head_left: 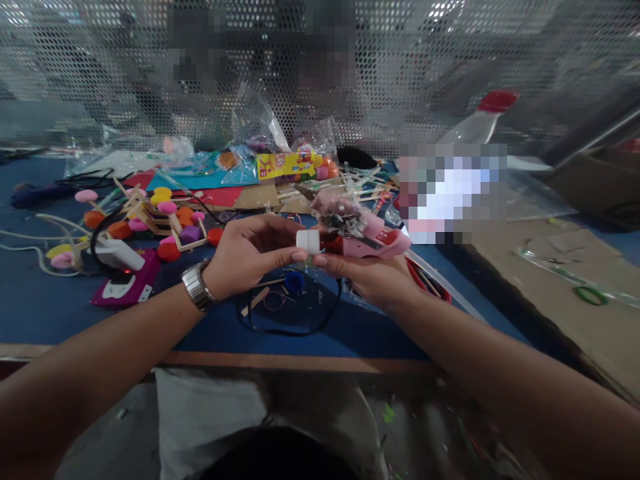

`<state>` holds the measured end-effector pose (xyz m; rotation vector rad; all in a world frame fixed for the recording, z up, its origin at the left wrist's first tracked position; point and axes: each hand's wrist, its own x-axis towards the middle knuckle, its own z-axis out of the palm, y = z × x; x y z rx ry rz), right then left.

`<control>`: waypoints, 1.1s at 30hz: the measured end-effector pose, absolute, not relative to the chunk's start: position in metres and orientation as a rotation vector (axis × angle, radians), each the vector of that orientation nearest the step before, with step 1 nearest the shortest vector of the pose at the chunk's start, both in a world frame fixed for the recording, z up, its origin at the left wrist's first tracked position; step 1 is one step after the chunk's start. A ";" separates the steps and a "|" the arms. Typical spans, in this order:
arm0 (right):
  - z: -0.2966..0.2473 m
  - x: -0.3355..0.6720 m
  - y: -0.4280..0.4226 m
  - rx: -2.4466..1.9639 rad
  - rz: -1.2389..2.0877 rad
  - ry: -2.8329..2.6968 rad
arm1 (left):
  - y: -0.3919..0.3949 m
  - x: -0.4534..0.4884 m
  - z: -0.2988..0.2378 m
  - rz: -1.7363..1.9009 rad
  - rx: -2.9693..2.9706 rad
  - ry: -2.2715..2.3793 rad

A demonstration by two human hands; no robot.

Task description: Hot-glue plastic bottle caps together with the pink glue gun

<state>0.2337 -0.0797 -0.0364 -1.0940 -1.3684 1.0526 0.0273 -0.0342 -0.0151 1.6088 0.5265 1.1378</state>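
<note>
My left hand (250, 257), with a metal watch on its wrist, pinches a white bottle cap (308, 241) between thumb and fingers. Just right of the cap is a small red piece (334, 245); whether they are joined I cannot tell. My right hand (373, 277) is closed around a pink hot glue gun (375, 243), its fingertips close to the white cap. Whitish residue covers the gun's front, and its dark pointed tip aims up and left. A black cord (300, 331) loops on the table below. Part of my right fingers is hidden behind the gun.
Left on the blue table (200, 330) are a purple power strip (127, 283) and craft-stick pieces with colored caps (170, 220). A blue cap (294, 281) lies below my hands. Behind are a yellow package (287, 165) and loose sticks. Cardboard (530, 287) and a red-capped bottle (475, 127) stand right.
</note>
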 end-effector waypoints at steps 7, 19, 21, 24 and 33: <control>-0.033 0.235 -0.080 -1.121 1.024 -1.424 | -0.035 0.027 -0.014 1.154 1.601 0.549; -0.038 0.236 -0.081 -1.156 1.004 -1.375 | -0.035 0.025 -0.016 1.196 1.678 0.573; -0.037 0.235 -0.081 -1.158 0.994 -1.370 | -0.034 0.025 -0.016 1.202 1.683 0.566; -0.035 0.231 -0.080 -1.138 0.981 -1.340 | -0.034 0.025 -0.018 1.207 1.689 0.556; -0.046 0.237 -0.077 -1.199 0.965 -1.257 | -0.031 0.026 -0.020 1.158 1.664 0.551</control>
